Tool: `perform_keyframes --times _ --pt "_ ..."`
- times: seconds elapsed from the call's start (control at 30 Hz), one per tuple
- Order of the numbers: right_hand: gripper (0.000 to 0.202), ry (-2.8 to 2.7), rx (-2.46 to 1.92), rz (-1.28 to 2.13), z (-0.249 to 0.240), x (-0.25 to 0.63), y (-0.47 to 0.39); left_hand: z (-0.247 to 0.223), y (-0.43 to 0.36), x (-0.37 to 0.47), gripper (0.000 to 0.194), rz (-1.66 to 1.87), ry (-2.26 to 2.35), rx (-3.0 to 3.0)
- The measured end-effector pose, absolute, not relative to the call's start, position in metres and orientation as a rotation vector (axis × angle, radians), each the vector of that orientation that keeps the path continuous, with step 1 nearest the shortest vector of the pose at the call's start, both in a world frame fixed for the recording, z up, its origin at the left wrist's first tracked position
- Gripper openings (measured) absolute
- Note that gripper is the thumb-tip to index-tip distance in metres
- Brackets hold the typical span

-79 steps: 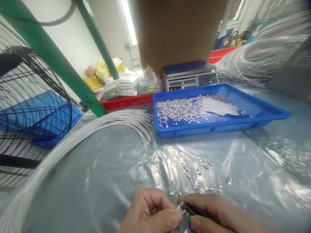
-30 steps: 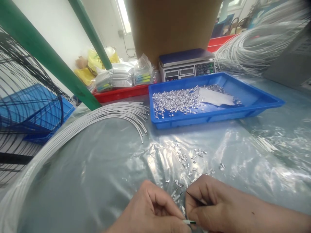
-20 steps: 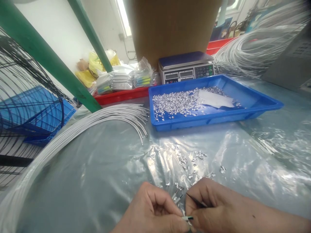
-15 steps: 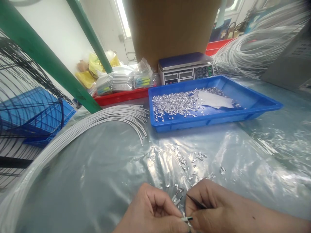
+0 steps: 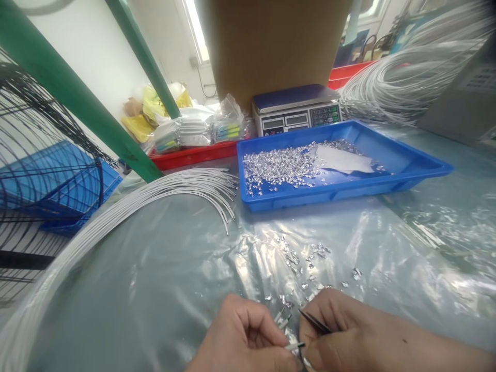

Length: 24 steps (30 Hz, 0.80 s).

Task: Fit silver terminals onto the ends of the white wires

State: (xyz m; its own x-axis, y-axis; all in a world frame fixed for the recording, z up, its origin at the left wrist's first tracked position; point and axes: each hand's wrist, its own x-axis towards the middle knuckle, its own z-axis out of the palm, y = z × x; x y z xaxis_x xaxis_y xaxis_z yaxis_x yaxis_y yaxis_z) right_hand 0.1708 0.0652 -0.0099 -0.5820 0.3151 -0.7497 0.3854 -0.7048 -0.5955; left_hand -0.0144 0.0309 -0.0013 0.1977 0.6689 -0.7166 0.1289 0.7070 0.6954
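At the lower edge, my left hand (image 5: 244, 338) is closed, pinching a white cable (image 5: 293, 346) just behind its short dark tip. My right hand (image 5: 337, 330) is closed beside it, with thumb and finger close to that tip; whether they touch it I cannot tell. Dark pointed tweezers (image 5: 318, 324) lie across the right palm, tips towards the upper left. Just beyond the fingers are a couple of other white cable ends (image 5: 284, 321) with dark tips. Small silvery foil scraps (image 5: 292, 257) are scattered on the plastic-covered table in front of both hands.
A blue tray (image 5: 294, 199) holds many foil bits and white sheets, with a digital scale (image 5: 296, 111) behind it. White cables (image 5: 155, 188) curve along the left, near a green post (image 5: 85, 98). Coiled white cable (image 5: 399, 82) is at the back right, bagged items in a red tray (image 5: 194, 153).
My right hand has shifted slightly right, and the tweezers show more openly. The dark cable tip has moved a little up and left. My left hand stays nearly in place.
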Motion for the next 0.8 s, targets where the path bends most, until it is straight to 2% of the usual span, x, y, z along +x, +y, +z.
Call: perform_keyframes --times 0.13,0.23,0.37,0.6,0.8 --pt "0.007 1.253 1.393 -2.552 -0.007 0.174 0.063 -0.007 0.031 -0.017 0.018 0.412 1.336 0.773" --pt "0.014 1.452 1.502 -2.537 -0.001 0.176 0.068 -0.007 0.032 -0.020 0.023 0.437 1.253 0.776" --pt "0.022 1.865 1.613 -2.258 0.006 0.176 0.077 -0.008 0.032 -0.025 0.034 0.445 1.166 0.788" --pt "0.029 2.271 1.820 -1.743 0.000 0.177 0.082 -0.012 0.032 -0.029 0.040 0.441 1.091 0.808" --pt "0.023 2.449 1.919 -1.521 -0.007 0.180 0.086 -0.012 0.032 -0.031 0.043 0.437 1.082 0.826"
